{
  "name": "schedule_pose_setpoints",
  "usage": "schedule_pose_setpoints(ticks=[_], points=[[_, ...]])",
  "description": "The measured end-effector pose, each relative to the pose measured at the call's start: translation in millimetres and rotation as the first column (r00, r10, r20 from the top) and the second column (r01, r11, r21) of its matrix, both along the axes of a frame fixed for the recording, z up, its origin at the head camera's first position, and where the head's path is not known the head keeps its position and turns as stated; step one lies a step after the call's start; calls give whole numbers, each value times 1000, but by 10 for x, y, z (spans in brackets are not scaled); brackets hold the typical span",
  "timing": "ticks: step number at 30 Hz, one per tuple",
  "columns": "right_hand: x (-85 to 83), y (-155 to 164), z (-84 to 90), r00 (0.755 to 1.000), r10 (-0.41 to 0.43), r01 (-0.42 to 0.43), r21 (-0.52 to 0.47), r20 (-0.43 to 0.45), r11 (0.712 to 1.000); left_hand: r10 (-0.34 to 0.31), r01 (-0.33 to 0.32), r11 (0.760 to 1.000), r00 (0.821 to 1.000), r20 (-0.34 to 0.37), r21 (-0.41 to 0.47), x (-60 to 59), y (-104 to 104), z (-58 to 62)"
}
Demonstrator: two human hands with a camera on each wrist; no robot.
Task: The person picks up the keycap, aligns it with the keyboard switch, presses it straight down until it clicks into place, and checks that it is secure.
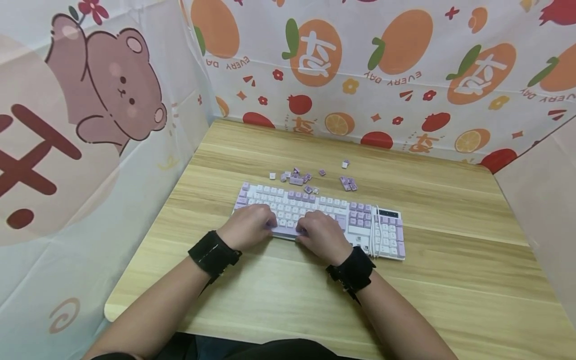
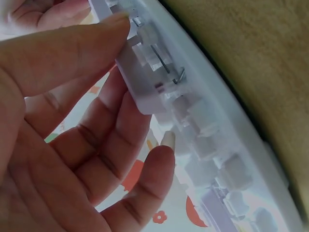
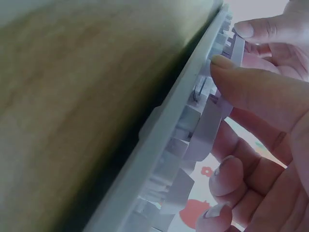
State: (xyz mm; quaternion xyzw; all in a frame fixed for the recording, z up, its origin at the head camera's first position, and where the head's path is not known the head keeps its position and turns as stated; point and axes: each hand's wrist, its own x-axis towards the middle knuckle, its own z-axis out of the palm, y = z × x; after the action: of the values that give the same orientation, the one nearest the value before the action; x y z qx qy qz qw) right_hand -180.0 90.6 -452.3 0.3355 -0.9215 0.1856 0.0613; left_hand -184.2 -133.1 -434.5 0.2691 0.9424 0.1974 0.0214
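At nine o'clock of spacebar (image 1: 284,230), left hand (image 1: 248,226) pinches it; at three, right hand (image 1: 325,237) likewise; loose keycaps (image 1: 296,180) toward twelve.

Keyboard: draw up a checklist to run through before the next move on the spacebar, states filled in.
1. Left hand on the spacebar: ok, thumb and fingers pinch it.
2. Right hand on the spacebar: ok, also pinching it, farther right.
3. Spacebar fully seated: not ok, it looks raised, with a metal wire exposed.
4. Spacebar's underside undamaged: cannot tell, hidden.
5. White cable off the spacebar: ok, it lies across the keyboard's right part.
6. Loose keycaps clear of the hands: ok, beyond the keyboard.
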Motion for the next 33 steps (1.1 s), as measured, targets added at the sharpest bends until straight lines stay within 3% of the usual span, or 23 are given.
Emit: schedule_pose_setpoints(ticks=[11, 20, 27, 33], points=[[-15, -17, -31, 999, 11, -9, -33, 50, 999, 28, -29, 999, 997, 70, 14, -51, -5, 5], [-4, -12, -37, 995, 16, -9, -72, 98, 997, -21, 22, 1000, 1000, -10, 21, -46, -44, -26], [4, -35, -2, 995, 2, 4, -60, 102, 998, 5, -6, 1000, 999, 47, 25, -34, -62, -38], [12, -50, 12, 990, -15, 22, -53, 143, 998, 4, -4, 1000, 999, 39, 12, -29, -52, -47]])
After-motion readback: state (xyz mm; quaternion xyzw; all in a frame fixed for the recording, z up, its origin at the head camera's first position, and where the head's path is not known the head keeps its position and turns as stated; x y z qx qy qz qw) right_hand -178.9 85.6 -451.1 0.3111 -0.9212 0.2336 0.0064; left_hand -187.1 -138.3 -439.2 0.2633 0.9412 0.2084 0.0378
